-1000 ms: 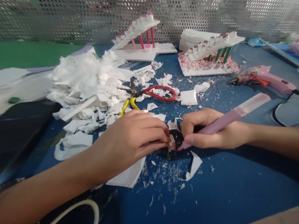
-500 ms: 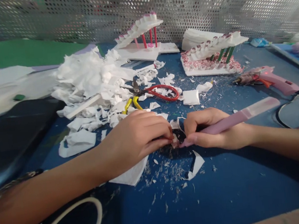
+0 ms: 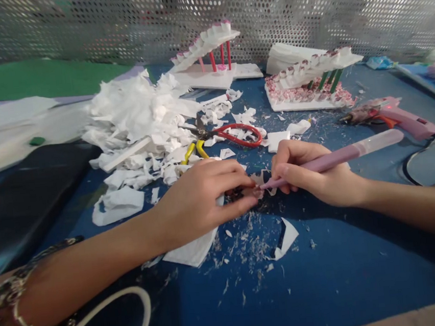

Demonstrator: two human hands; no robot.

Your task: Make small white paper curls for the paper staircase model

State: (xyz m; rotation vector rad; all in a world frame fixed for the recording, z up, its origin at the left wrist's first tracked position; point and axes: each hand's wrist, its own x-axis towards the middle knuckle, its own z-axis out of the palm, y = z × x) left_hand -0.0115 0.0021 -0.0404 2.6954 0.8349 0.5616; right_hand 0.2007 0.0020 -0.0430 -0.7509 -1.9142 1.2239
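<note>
My right hand (image 3: pixel 319 176) grips a slim pink pen (image 3: pixel 330 159) with a clear rear end, its pointed tip aimed left. That tip meets a small pale piece (image 3: pixel 258 192) at the fingertips of my left hand (image 3: pixel 209 197). My left thumb and fingers close round the piece from the left, partly hiding it; its exact kind is unclear. Curled white scraps lie just behind the pen tip. Under my left hand is a flat white sheet (image 3: pixel 193 247), and a torn white scrap (image 3: pixel 286 238) rests in front of my hands.
Crumpled white paper (image 3: pixel 131 110) is heaped at the back left. Red-handled scissors (image 3: pixel 240 134) and yellow-handled pliers (image 3: pixel 195 151) lie before it. Two stepped white models (image 3: pixel 204 46) (image 3: pixel 310 82) stand behind. A pink glue gun (image 3: pixel 398 117) is at right, a black slab (image 3: pixel 36 196) at left.
My right hand has lifted slightly away, and the pen lies at a flatter angle. My left fingers have spread a little, showing more of the small pale piece.
</note>
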